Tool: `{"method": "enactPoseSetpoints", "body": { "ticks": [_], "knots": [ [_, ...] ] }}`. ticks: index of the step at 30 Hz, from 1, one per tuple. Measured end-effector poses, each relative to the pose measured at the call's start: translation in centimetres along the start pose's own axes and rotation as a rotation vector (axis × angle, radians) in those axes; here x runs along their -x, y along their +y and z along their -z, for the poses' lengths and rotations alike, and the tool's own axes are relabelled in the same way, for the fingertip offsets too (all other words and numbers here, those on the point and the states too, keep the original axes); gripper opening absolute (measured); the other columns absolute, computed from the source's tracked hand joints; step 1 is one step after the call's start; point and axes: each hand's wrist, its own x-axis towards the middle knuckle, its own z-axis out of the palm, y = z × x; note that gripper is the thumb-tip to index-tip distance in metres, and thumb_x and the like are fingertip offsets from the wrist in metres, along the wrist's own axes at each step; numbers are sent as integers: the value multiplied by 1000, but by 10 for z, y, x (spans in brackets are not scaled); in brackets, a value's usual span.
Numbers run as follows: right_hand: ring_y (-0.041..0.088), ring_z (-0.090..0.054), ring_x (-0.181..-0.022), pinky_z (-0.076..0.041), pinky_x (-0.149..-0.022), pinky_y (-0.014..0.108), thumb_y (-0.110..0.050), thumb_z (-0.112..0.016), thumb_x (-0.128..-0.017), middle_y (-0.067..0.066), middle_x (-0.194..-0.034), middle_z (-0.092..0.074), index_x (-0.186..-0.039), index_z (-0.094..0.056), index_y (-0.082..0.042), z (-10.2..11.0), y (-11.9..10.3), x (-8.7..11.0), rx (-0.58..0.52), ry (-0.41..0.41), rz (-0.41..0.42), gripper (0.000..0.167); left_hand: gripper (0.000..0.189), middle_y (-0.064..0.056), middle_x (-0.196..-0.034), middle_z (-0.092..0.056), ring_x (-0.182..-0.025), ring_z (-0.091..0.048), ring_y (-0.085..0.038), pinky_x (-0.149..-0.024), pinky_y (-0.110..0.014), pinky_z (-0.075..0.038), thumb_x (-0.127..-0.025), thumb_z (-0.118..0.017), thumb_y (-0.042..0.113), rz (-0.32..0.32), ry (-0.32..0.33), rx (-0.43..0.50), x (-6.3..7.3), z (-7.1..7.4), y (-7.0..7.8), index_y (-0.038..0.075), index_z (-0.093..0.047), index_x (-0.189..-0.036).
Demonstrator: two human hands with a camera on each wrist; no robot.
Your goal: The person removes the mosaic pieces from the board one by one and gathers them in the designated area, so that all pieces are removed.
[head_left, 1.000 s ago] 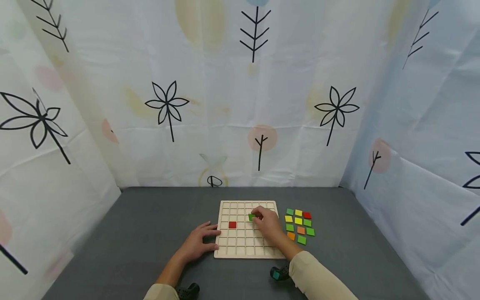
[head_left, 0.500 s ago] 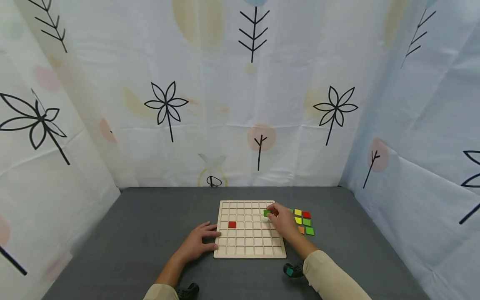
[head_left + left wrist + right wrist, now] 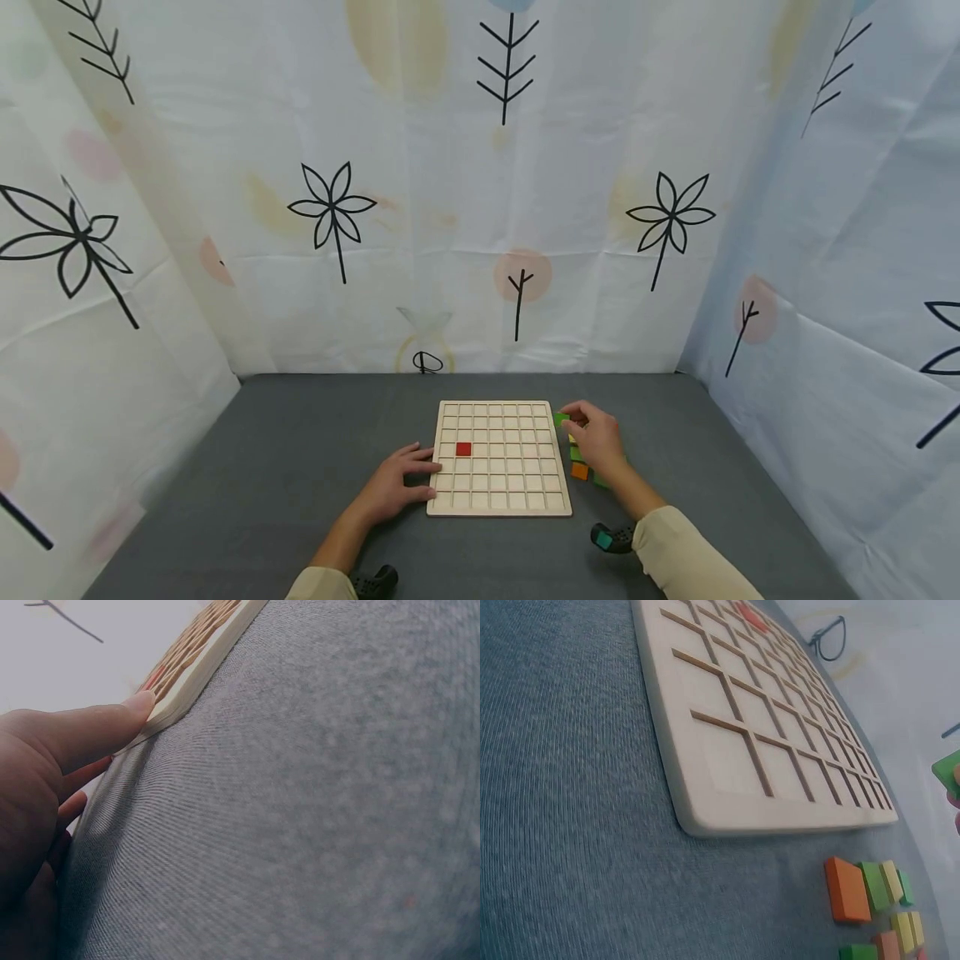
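A pale wooden board [image 3: 498, 487] with a grid of square recesses lies on the table, a red tile [image 3: 463, 449] set in one recess. My left hand [image 3: 393, 487] rests at the board's left edge, fingers fairly straight; its thumb [image 3: 105, 731] touches the rim near a corner in the left wrist view. Just past the board's right edge, my right hand [image 3: 600, 437] pinches a green tile [image 3: 561, 418], which shows at the right border of the right wrist view. Several loose tiles lie beneath that hand, which hides many of them.
Loose orange [image 3: 847, 891], green and yellow tiles sit in rows right of the board. The grey table [image 3: 322, 433] is backed by a white patterned curtain [image 3: 600, 317] on three sides. Dark devices [image 3: 612, 538] are worn on both wrists.
My right hand has carried the green tile rightward, from over the board's grid to beside the loose tiles. The left hand and the red tile keep their places.
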Motion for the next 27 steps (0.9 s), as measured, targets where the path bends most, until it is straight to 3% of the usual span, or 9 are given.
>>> {"method": "enactPoseSetpoints", "body": {
  "ticks": [7,13,27],
  "knots": [
    [20,-57,-77,-49,-59,29,-4,-70,-89,4,-88,-64,-102,-70,-5,14,9,5,-4,11,-35,13,43,-12,-140,-53,-137,-32,-43,-102,-67,-27,-81,-78,35,-4,0,-5,1,0,0,16,-71,-120],
    [22,-60,-79,-50,-69,36,-3,-71,-87,6,-89,-67,-101,-70,-3,23,22,10,48,45,-48,14,43,-13,-140,-53,-137,-31,-44,-102,-67,-27,-82,-78,34,-10,2,-4,2,0,1,16,-71,-120],
    [24,-58,-81,-48,-68,34,-4,-70,-88,10,-91,-65,-103,-69,-1,50,46,35,70,61,-150,15,43,-13,-140,-52,-137,-31,-43,-102,-67,-27,-82,-78,34,4,-1,-5,1,1,3,15,-71,-120]
  ]
}}
